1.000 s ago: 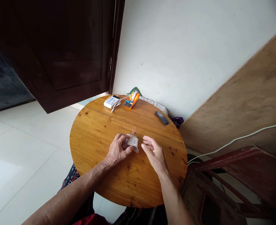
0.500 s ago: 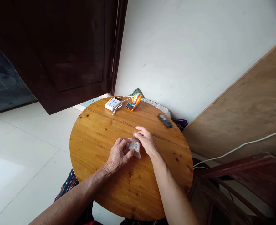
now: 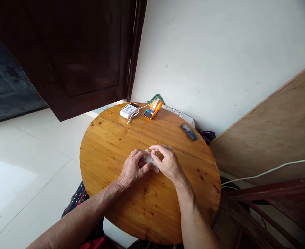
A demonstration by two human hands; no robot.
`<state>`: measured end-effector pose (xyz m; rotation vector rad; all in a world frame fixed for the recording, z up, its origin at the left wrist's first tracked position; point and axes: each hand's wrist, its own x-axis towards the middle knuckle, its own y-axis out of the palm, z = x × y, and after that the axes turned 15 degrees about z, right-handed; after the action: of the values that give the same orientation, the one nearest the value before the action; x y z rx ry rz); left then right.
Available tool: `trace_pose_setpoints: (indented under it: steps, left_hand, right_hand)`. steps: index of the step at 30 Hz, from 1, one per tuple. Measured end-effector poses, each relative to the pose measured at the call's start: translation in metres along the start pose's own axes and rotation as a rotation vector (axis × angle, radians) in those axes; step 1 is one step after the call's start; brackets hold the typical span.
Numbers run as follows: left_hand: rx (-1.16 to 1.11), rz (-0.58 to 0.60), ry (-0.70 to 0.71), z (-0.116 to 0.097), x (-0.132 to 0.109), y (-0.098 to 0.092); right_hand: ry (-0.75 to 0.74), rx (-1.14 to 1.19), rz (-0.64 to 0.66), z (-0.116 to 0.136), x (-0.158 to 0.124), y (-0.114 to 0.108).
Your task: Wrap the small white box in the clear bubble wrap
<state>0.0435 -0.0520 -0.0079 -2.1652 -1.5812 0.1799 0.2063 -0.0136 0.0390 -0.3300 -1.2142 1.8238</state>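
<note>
A small package in clear plastic wrap point(image 3: 155, 167) lies on the round wooden table point(image 3: 105, 148), between my hands. My left hand point(image 3: 134, 168) grips its left side, with the thumb along the near edge and the fingers over the far side. My right hand point(image 3: 166, 160) is over the package's right part, thumb and index finger curled close together at its far edge. Whatever is between those fingertips is too small to make out. The right hand hides much of the package's label.
Toward the table's far edge are a white box-shaped device point(image 3: 129, 110) with a white cable and an orange tape dispenser point(image 3: 154, 109). A dark blurred object point(image 3: 188, 131) lies at the far right. A dark red wooden chair point(image 3: 271, 189) stands right of the table.
My right hand has moved left and nearer over the package, its fingers closing in and covering the label. The view has shifted slightly. My left hand keeps its hold.
</note>
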Motion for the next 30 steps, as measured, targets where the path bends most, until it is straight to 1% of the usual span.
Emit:
trace_pose_setpoints:
  steps: [3, 7, 9, 13, 15, 18, 22, 25, 27, 28, 30]
  left_hand:
    - [0.008, -0.001, 0.010, 0.001, 0.000, 0.000]
    - [0.018, 0.001, 0.014, 0.002, 0.001, 0.000]
    - [0.026, -0.003, 0.014, 0.002, 0.001, 0.001]
    - [0.042, -0.003, 0.018, 0.004, 0.001, 0.002]
    - [0.039, 0.000, 0.024, 0.004, 0.001, 0.002]
    - [0.031, -0.003, 0.025, 0.004, 0.000, 0.002]
    - [0.035, -0.005, 0.026, 0.004, 0.000, 0.002]
    - [0.020, -0.014, 0.015, 0.005, 0.000, 0.003]
    - [0.009, -0.019, -0.009, 0.006, 0.000, 0.003]
    - [0.002, -0.021, -0.024, 0.006, 0.000, 0.004]
    - [-0.019, -0.025, -0.040, 0.006, 0.000, 0.004]
  right_hand:
    - [-0.030, -0.209, 0.047, 0.008, -0.001, -0.004]
    - [-0.005, -0.324, 0.102, 0.015, -0.001, -0.003]
    - [-0.004, -0.310, 0.083, 0.015, -0.002, -0.001]
    - [0.008, -0.168, -0.053, 0.009, -0.007, 0.004]
    - [0.026, -0.121, -0.087, 0.005, -0.010, 0.004]
    - [0.035, -0.118, -0.053, 0.004, -0.012, 0.003]
    - [-0.027, -0.256, 0.043, 0.012, -0.012, 0.002]
    - [-0.029, -0.309, 0.084, 0.018, -0.013, 0.001]
    - [-0.027, -0.270, 0.079, 0.018, -0.015, 0.000]
    - [-0.033, -0.229, 0.056, 0.016, -0.016, -0.001]
    - [-0.029, -0.125, -0.039, 0.009, -0.017, -0.003]
